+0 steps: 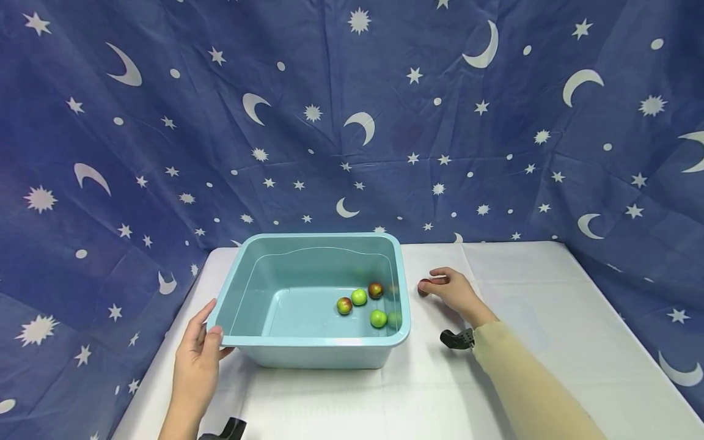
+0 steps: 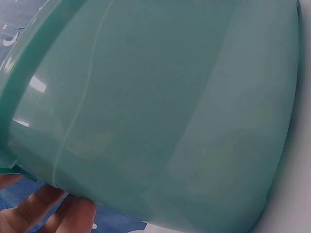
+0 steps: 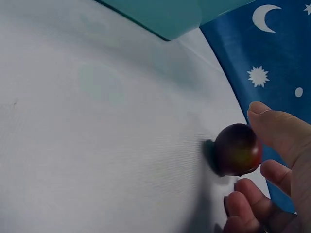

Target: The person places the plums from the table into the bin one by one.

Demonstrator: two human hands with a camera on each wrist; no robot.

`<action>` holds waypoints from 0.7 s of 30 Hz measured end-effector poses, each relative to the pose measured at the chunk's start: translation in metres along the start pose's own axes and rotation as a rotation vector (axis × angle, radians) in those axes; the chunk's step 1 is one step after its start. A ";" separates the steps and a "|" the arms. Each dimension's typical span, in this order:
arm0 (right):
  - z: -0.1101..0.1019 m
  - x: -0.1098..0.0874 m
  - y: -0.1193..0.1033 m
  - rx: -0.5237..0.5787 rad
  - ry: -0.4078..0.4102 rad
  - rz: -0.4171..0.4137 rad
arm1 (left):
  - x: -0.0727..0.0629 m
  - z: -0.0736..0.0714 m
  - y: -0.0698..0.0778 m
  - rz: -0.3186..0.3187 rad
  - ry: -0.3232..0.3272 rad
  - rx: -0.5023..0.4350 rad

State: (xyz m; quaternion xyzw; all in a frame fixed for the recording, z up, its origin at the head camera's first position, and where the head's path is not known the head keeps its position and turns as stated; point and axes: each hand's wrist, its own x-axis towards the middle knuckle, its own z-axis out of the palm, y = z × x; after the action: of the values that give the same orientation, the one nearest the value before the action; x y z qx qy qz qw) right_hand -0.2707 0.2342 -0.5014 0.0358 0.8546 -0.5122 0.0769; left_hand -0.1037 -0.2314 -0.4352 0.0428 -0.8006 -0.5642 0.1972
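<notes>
My left hand [image 1: 197,360] grips the left front corner of a light blue-green plastic tub [image 1: 308,341], the thumb over the rim and the other fingers under its outside. In the left wrist view, fingertips [image 2: 80,213] show below the tub's wall [image 2: 146,107]. To the right of the tub, my right hand [image 1: 453,294] pinches a small round dark-red fruit [image 3: 238,149] with a greenish patch, low over the white cloth. Inside the tub, toward its right end, lie two green fruits [image 1: 359,297] and two reddish ones [image 1: 376,290].
A white cloth [image 1: 528,305] covers the table. Behind and along both sides hangs a blue curtain [image 1: 308,183] with moons and stars. Black wrist mounts show at the right wrist [image 1: 456,339] and the left wrist [image 1: 228,429].
</notes>
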 end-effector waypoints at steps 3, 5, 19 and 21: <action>0.002 0.000 0.005 -0.016 0.009 -0.009 | 0.000 0.001 0.000 0.004 0.001 0.003; 0.003 0.001 0.007 -0.021 0.016 -0.013 | 0.000 0.001 0.000 0.005 0.002 0.006; 0.006 -0.002 0.010 -0.044 0.065 -0.020 | 0.000 0.000 -0.003 -0.012 0.004 0.011; 0.006 -0.002 0.011 -0.024 0.072 -0.012 | 0.000 0.000 -0.003 -0.016 0.004 0.007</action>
State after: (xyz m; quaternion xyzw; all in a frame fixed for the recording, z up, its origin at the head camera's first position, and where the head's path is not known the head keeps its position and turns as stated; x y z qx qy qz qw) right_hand -0.2668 0.2340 -0.5136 0.0481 0.8630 -0.5010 0.0436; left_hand -0.1044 -0.2321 -0.4375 0.0511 -0.8019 -0.5627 0.1939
